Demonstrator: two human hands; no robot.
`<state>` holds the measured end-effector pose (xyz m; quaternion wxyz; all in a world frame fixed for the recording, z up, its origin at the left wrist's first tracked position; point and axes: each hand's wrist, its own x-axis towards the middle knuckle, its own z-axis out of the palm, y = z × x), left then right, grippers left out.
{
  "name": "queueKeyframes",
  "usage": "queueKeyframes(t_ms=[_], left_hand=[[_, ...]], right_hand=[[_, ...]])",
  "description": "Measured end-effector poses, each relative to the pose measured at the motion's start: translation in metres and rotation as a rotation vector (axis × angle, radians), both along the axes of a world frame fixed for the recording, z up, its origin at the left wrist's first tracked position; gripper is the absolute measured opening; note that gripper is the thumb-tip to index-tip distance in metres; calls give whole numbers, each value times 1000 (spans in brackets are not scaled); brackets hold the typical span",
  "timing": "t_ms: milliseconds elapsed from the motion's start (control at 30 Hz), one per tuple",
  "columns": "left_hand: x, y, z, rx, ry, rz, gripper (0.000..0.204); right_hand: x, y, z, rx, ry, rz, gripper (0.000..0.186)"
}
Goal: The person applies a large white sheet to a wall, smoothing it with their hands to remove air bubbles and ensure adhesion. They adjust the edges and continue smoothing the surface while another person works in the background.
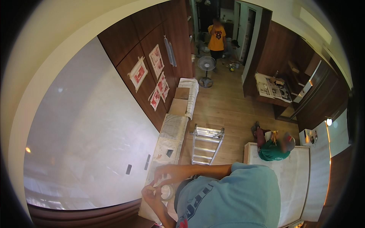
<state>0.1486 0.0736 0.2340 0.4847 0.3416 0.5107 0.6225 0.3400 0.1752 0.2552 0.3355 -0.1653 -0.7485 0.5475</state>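
Note:
My left hand (152, 193) and my right hand (167, 174) are close together over a narrow, covered ledge (157, 162) along the wall. The fingers of both are curled into a pinch. Whatever lies between the fingertips is too small to make out. Just beside my left hand stands a round, pale tub-like thing (166, 192), partly hidden by the hand and my shirt. A little farther along the ledge lies a small dark grey piece (169, 153). The large whitish wall panel (87, 136) in front of my hands has two dark rectangular slots.
An aluminium ladder (207, 144) stands by the ledge. Behind me, a person in green (274, 151) is at a large pale platform (296, 174). Farther off are a standing fan (206, 64), a person in yellow (216, 40) and a crouching person (231, 47). Red-and-white sheets (156, 60) are taped to wood panels.

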Motion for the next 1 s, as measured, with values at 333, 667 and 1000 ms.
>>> queueKeyframes(t_ms=[333,667,1000], left_hand=[[0,-1,9,-83,-65,66,45],[-6,-3,8,-41,-103,34,41],[-9,2,2,-61,-130,57,34]], right_hand=[[-1,-13,3,-94,-26,4,26],[-11,-15,-6,-51,-37,-9,27],[-12,-13,-9,10,-57,-38,28]])
